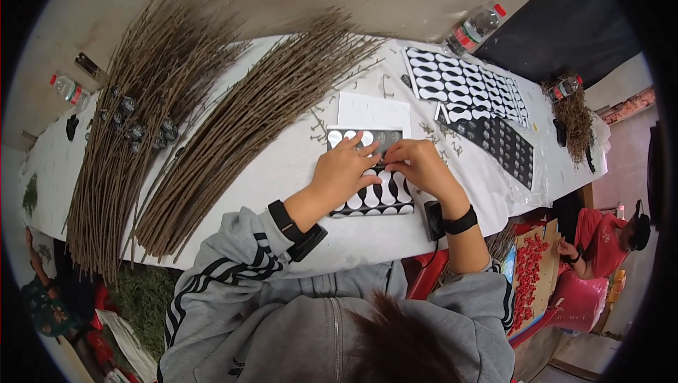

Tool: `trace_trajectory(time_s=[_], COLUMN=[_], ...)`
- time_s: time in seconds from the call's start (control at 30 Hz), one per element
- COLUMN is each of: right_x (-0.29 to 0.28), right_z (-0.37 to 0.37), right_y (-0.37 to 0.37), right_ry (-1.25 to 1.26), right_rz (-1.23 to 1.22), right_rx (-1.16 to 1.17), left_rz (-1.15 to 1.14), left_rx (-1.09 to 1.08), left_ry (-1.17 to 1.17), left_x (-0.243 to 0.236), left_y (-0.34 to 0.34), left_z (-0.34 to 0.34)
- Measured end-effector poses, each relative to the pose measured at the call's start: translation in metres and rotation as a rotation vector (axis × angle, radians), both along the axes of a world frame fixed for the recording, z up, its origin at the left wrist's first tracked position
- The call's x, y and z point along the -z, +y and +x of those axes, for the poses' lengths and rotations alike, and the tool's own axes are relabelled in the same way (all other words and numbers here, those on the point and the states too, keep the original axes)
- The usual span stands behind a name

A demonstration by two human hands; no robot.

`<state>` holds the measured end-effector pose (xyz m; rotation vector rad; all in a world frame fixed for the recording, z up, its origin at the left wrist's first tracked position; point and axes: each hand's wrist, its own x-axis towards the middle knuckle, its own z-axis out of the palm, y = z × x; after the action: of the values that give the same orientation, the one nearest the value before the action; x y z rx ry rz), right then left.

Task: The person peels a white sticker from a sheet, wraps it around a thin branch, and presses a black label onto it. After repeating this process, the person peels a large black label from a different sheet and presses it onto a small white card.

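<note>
Both hands' grip, left hand point(346, 168) and right hand point(422, 164), pinches at the black-and-white wavy-patterned sheet point(373, 196) at frame centre on the white desk point(282, 164), seemingly early on, while two more patterned sheets point(466, 86) wait upper right and long brown twig bundles point(212, 129) lie left.

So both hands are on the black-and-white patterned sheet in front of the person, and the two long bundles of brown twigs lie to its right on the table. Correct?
Not quite. The head view shows the left hand and right hand on the patterned sheet, but the twig bundles lie to its left on the table, not its right.
</note>
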<state>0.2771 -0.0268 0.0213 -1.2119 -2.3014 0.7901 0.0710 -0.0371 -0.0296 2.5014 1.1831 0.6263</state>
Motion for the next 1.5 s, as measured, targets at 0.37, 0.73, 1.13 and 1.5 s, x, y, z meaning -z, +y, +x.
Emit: trace_trajectory(time_s=[0.37, 0.73, 1.13, 1.5], right_x=[-0.004, 0.0, -0.007, -0.003], right_z=[-0.001, 0.0, 0.02, 0.006], right_y=[0.001, 0.008, 0.008, 0.008], right_ry=[-0.101, 0.31, 0.911, 0.768], right_rz=[0.05, -0.256, -0.678, -0.512], right_rx=[0.017, 0.367, 0.433, 0.399], left_rz=[-0.009, -0.038, -0.243, -0.099], left_rx=[0.003, -0.001, 0.897, 0.909], left_ry=[-0.007, -0.142, -1.418, -1.59], left_x=[-0.003, -0.018, -0.204, -0.211], left_y=[0.004, -0.001, -0.085, -0.116], left_z=[0.0, -0.006, -0.055, -0.066])
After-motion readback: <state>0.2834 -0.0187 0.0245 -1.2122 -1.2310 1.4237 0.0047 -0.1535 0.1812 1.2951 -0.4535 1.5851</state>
